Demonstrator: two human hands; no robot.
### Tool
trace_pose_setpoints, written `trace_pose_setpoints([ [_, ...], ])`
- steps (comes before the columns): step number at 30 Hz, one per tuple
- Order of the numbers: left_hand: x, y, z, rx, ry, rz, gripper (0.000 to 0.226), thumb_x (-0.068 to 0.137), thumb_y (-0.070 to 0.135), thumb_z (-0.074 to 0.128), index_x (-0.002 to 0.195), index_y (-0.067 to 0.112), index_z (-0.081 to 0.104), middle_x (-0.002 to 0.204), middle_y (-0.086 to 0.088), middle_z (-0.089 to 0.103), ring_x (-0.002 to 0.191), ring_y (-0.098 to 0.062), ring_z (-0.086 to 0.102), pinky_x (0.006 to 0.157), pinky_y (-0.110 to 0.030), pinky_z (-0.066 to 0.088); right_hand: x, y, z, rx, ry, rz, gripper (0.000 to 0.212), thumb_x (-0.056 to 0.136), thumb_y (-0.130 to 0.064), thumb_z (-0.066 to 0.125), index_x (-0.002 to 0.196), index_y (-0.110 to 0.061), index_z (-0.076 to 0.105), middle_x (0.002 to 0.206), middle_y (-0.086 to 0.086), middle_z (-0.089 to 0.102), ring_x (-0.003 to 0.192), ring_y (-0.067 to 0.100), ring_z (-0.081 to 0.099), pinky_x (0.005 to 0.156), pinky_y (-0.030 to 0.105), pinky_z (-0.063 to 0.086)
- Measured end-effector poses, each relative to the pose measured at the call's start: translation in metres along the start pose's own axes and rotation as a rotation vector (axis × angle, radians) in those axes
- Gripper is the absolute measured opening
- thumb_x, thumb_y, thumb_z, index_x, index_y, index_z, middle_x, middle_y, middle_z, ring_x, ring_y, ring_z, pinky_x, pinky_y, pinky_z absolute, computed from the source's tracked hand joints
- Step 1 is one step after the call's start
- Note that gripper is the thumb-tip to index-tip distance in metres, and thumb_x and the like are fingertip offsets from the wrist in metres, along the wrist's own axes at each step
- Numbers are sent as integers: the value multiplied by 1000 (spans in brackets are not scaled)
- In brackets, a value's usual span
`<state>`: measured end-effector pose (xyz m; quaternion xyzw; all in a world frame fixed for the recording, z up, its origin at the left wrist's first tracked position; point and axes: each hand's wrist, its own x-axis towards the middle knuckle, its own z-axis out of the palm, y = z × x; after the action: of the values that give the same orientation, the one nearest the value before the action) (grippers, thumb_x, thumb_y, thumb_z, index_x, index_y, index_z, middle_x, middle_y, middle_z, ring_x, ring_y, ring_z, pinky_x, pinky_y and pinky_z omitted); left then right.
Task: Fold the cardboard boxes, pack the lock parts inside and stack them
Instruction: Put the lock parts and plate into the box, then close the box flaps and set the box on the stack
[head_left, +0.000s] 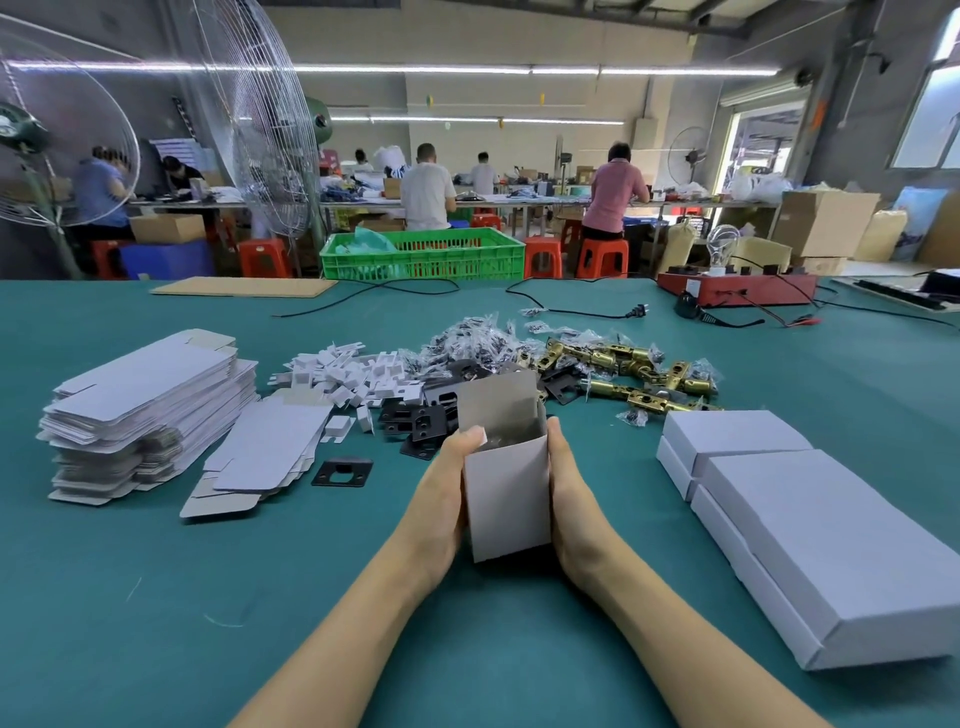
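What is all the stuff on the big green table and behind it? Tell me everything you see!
open box: one, white, upright between the hands, top flap up
flat box blanks: a tall stack plus a few loose, white, left side
closed boxes: several, white, stacked on the right
black plates: many, black, middle, one apart
white inserts: a heap, white, behind the blanks
brass latches: several, gold, behind the open box
small bags: a pile, clear, far middle
table: one, teal
crate: one, green, beyond the table
stools: several, red, by the workers
fans: three, wire cages, left and back right
left hand: holds the box's left side
right hand: holds the box's right side
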<state>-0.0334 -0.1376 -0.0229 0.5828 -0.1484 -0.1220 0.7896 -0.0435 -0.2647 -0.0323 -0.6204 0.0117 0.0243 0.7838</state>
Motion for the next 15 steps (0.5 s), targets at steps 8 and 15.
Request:
trace_pose_setpoints([
  [8,1,2,7,79,79,121,34,80,33,47,102,47,69,110,5,73,96,-12,68,85,-32,53,-1,-11,-1,50,-46,-57,59,75,-74,47,110,-33,71,110,4,72,98,22,68,88,41,52],
  [15,-3,-3,23,109,280,241,26,86,42,43,101,41,64,112,3,69,116,-31,59,104,-63,41,-4,-17,1,44,-27,-148,25,83,-42,50,94,-28,68,104,3,72,92,20,64,81,36,49],
])
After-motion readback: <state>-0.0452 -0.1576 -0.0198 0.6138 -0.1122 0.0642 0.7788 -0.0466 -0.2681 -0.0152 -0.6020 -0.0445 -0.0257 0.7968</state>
